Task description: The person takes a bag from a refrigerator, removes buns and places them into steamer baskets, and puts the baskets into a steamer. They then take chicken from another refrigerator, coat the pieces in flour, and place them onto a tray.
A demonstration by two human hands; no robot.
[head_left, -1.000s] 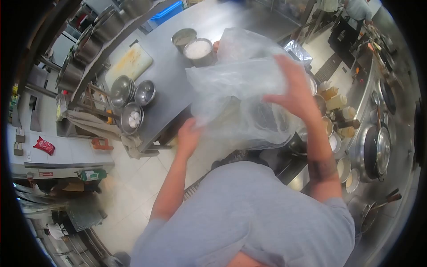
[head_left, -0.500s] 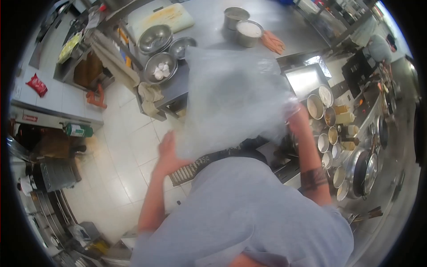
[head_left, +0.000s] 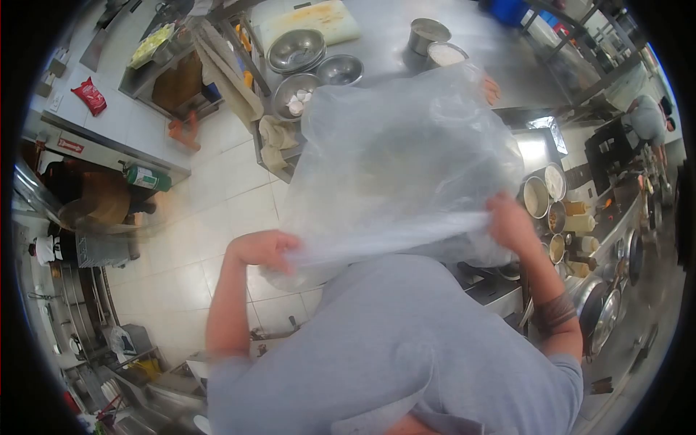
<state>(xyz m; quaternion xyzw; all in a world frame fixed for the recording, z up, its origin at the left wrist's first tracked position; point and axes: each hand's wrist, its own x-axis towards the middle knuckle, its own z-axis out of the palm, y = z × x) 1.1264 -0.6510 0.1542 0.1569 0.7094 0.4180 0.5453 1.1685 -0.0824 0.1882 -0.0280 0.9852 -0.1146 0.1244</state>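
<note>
A large clear plastic bag [head_left: 406,156] stretches across the view in front of my torso, with its near edge gathered into a whitish band. My left hand [head_left: 268,249] is closed on the left end of that near edge, its fingers a little smeared. At the right end, my right hand [head_left: 511,223] grips the same edge with curled fingers. The bag's far side overlaps the steel worktable and its pots, and its lower part hangs close to my grey shirt [head_left: 406,326].
Steel bowls [head_left: 296,51], one with white pieces, sit near a cutting board [head_left: 312,25] on the worktable. Metal pots [head_left: 429,35] stand behind the bag. Containers of ingredients [head_left: 536,197] and pans [head_left: 602,312] line the right counter. Another person [head_left: 645,119] bends at far right.
My left hand, spread beside the bag earlier, has closed on its edge. The bag has widened and been drawn taut between both hands. The view has shifted, so the surroundings sit further right.
</note>
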